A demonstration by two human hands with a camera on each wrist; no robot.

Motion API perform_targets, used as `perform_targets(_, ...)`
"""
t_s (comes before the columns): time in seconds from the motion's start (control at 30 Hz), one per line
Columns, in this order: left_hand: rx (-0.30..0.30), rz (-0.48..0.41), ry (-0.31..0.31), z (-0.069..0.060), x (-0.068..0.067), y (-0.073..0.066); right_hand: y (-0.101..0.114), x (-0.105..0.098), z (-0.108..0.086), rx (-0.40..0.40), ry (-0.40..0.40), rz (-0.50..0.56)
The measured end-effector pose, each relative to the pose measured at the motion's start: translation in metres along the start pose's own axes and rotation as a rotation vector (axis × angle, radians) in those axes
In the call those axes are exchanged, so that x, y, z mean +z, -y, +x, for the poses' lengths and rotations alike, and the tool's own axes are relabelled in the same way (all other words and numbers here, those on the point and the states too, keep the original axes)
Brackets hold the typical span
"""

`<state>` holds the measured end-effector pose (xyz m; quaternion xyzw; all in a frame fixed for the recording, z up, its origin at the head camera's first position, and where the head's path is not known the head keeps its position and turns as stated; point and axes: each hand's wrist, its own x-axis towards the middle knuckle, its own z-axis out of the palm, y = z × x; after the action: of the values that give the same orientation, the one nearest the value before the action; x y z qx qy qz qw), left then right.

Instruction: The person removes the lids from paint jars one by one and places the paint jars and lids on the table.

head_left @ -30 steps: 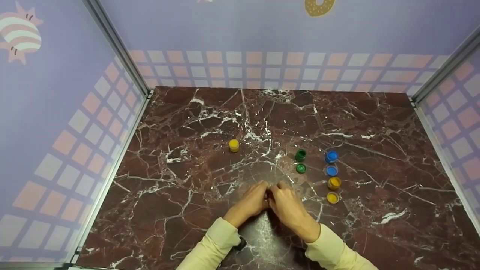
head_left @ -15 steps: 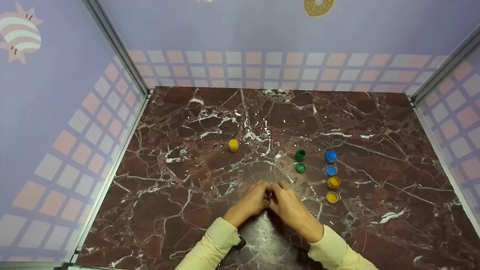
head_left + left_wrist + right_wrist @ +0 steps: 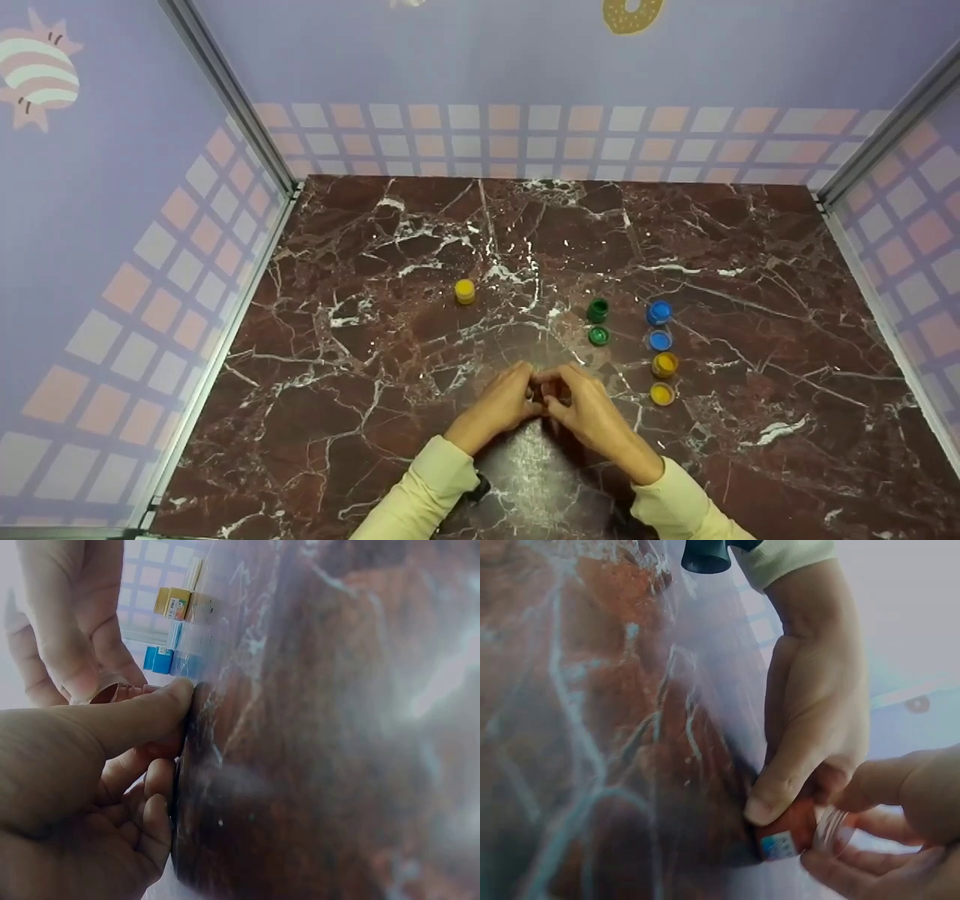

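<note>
Both hands meet over the near middle of the table. My left hand [image 3: 501,403] grips a small red-brown paint jar [image 3: 801,823] with a label, held low at the tabletop. My right hand [image 3: 592,412] pinches the jar's clear ridged lid [image 3: 829,829] between thumb and fingers. In the left wrist view the lid [image 3: 106,692] is tilted at the jar's threaded neck; whether it still touches the neck I cannot tell. From the head view, fingers cover most of the jar.
To the right stand an uncapped green jar [image 3: 598,311], blue jar [image 3: 659,313] and dark yellow jar [image 3: 664,366]. A green lid [image 3: 598,336], blue lid [image 3: 661,341] and yellow lid [image 3: 661,394] lie before them. A bright yellow jar [image 3: 465,292] stands farther left.
My right hand has turned and shifted slightly right, its thumb now showing apart from its forefinger. The left hand stays nearly in place, and the jars on the table have not moved.
</note>
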<state>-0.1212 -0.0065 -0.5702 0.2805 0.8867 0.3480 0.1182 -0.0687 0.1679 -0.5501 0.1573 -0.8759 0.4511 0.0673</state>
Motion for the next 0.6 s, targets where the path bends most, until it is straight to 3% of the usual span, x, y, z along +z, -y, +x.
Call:
perform_targets(0.4,-0.036,-0.035,0.033,0.001,-0.002,-0.003,-0.021,-0.006,-0.009,0.219,-0.03,0.461)
perform_targets(0.6,-0.013,-0.002,0.025,0.002,-0.001,-0.003,-0.027,-0.01,-0.013,0.35,-0.055,0.743)
